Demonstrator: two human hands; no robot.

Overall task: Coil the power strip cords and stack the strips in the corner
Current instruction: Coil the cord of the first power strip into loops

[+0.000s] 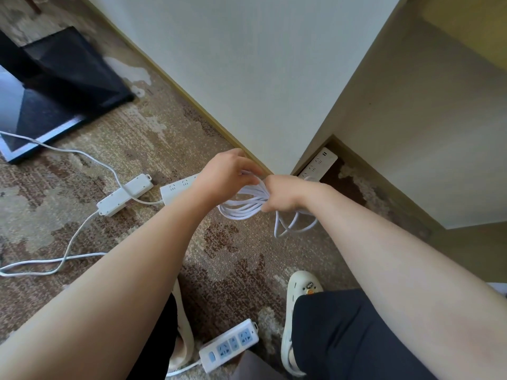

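Head view, the only one supplied: both hands work above the carpet (225, 259), close to the corner where the white wall (247, 64) meets the beige cabinet side (411, 138). The right hand (285, 194) is closed around a bundle of white cord loops (247, 204), clamping them at one point, evidently to stop the coil springing apart. The left hand (227, 176) has its fingers curled onto the same bundle from the other side; it appears to be guiding or pinching a turn, though the fingertips are hidden behind the knuckles. Slack cord (293, 223) hangs below the right hand toward the carpet, so coiling is judged unfinished. This cord probably belongs to the white strip (178, 186) lying just beyond the left wrist, but the join is hidden. One strip (319, 163) already lies in the corner recess beside the cabinet, presumably the start of the stack. A further strip (124, 194) lies left on the carpet with its cord (71, 242) trailing uncoiled, and a blue-socketed strip (229, 345) lies near the bottom edge between the person's feet, beside a cream clog (299, 311). A dark framed panel (55, 86) occupies the upper left.
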